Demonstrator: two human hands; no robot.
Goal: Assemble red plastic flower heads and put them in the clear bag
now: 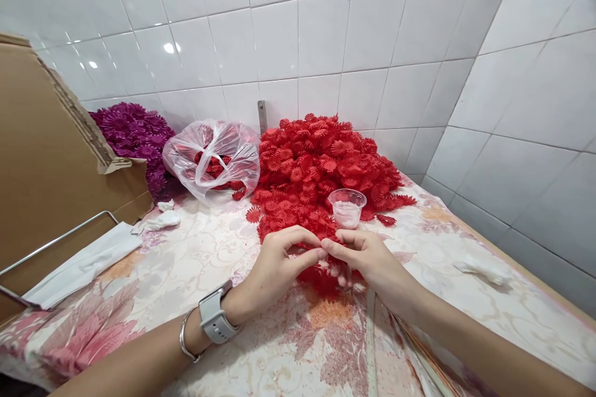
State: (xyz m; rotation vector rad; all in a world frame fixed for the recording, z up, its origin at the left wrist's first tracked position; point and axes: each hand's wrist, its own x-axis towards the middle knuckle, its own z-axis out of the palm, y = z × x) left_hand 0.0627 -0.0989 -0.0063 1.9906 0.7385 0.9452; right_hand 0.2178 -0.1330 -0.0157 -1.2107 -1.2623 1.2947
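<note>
My left hand [289,255] and my right hand [365,255] meet at the fingertips above the near edge of a big heap of red artificial flower pieces [326,158]. Thumb and index finger are pinched together on both hands. Whatever lies between the fingertips is too small to make out. Just beyond my right hand, a clear plastic cup [347,209] with a whitish paste stands against the heap. Some red pieces show below and behind my fingers. Beneath my right forearm lie thin sticks [426,353] and a pale strip [371,341].
A knotted clear plastic bag [212,164] with red pieces sits left of the heap, beside purple flower pieces [135,133]. Cardboard [51,130] and a metal rod frame [60,242] stand at left. A crumpled white wad [484,273] lies at right on the floral tablecloth [209,248].
</note>
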